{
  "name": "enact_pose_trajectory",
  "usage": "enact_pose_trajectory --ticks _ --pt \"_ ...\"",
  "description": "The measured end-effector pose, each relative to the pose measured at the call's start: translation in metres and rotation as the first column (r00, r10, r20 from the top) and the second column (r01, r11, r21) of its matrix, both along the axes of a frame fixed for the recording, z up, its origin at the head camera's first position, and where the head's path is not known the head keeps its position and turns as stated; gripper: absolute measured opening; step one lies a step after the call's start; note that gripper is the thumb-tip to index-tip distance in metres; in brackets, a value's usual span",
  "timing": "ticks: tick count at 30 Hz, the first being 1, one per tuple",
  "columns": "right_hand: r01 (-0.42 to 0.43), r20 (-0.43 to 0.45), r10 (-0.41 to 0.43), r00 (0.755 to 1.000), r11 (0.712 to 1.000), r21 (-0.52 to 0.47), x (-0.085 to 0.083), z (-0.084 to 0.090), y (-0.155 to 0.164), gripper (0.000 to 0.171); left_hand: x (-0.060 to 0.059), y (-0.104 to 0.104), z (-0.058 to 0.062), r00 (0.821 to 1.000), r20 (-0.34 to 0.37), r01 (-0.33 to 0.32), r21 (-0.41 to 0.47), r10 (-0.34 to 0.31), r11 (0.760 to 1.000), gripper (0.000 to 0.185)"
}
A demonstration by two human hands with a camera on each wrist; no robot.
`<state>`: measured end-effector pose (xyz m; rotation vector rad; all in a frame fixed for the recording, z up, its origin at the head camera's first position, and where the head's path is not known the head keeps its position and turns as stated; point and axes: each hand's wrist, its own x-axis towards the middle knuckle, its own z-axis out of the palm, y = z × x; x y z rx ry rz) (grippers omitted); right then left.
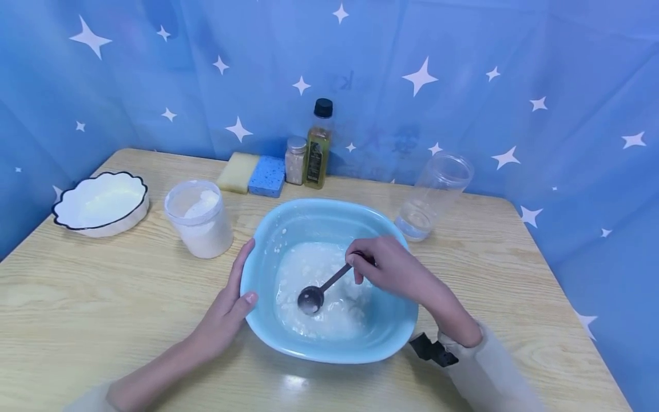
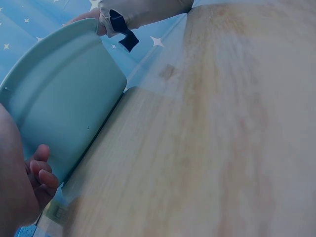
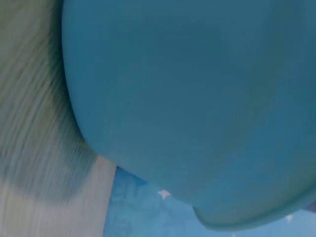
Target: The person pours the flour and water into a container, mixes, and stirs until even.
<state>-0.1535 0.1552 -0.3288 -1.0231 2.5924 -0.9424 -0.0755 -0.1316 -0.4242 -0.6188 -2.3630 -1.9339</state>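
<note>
A light blue plastic basin [image 1: 329, 355] stands on the table, with a white, lumpy wet mixture [image 1: 304, 269] spread over its bottom. My left hand [image 1: 226, 309] holds the basin's left side, thumb at the rim and the other fingers against the outer wall. In the left wrist view, some of those fingers [image 2: 43, 173] curl beside that wall. My right hand [image 1: 388, 266] reaches over the right rim and grips a dark spoon [image 1: 310, 300] by its handle. The spoon's bowl rests in the mixture; in the right wrist view the basin's outer wall [image 3: 173, 98] hides the hand.
Left of the basin stand an open tub of white powder [image 1: 206, 234] and a scalloped white dish [image 1: 103, 220]. Behind are a yellow sponge [image 1: 238, 173], a blue sponge [image 1: 267, 176], a small jar [image 1: 295, 163] and an oil bottle [image 1: 317, 151]. A clear container [image 1: 432, 197] stands back right.
</note>
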Motion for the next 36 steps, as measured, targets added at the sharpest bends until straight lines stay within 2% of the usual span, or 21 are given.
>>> enact_pose_trajectory --ticks 3,6,9,12,17,21,24,27,30,36 --pt "0.101 -0.057 -0.098 0.993 0.994 0.039 0.001 -0.001 -0.001 0.017 0.000 0.000 -0.001 1.000 0.004 0.006 0.000 -0.006 1.000 0.070" --pt "0.204 -0.112 -0.197 0.974 0.977 0.060 -0.002 0.002 0.006 0.019 0.000 0.001 -0.001 1.000 0.012 0.011 -0.005 -0.011 1.000 0.069" --pt "0.237 -0.130 -0.225 0.966 0.967 0.088 -0.006 0.006 0.015 0.020 0.000 0.000 -0.002 1.000 0.011 0.012 -0.011 -0.012 1.000 0.069" --pt "0.204 -0.099 -0.193 0.976 0.971 0.120 -0.009 0.012 0.024 0.021 0.000 0.000 -0.002 1.000 0.007 0.006 -0.018 -0.006 1.000 0.069" --pt "0.067 0.040 -0.074 0.996 0.987 0.146 -0.006 0.021 0.031 0.020 -0.001 0.000 -0.002 1.000 0.007 -0.002 -0.025 0.002 1.000 0.069" --pt "-0.035 0.128 0.023 0.992 0.995 0.088 -0.003 0.014 0.020 0.019 -0.001 0.001 -0.002 1.000 0.001 -0.007 -0.032 0.007 0.999 0.069" --pt "-0.037 0.099 0.034 0.994 0.999 0.031 -0.001 0.004 0.007 0.017 -0.001 0.001 -0.002 1.000 -0.002 -0.007 -0.033 0.007 0.999 0.069" --pt "0.022 0.019 -0.022 1.000 1.000 -0.013 0.001 -0.003 -0.002 0.016 -0.001 0.002 -0.001 1.000 -0.003 -0.008 -0.032 0.008 0.999 0.069" --pt "0.108 -0.066 -0.110 0.992 0.993 -0.036 0.000 -0.006 -0.007 0.016 -0.002 0.001 -0.002 1.000 -0.004 -0.004 -0.034 0.003 0.999 0.069" --pt "0.253 -0.124 -0.247 0.961 0.967 0.031 -0.007 -0.003 0.005 0.018 -0.002 0.000 -0.002 1.000 0.012 0.012 -0.018 -0.012 1.000 0.069"
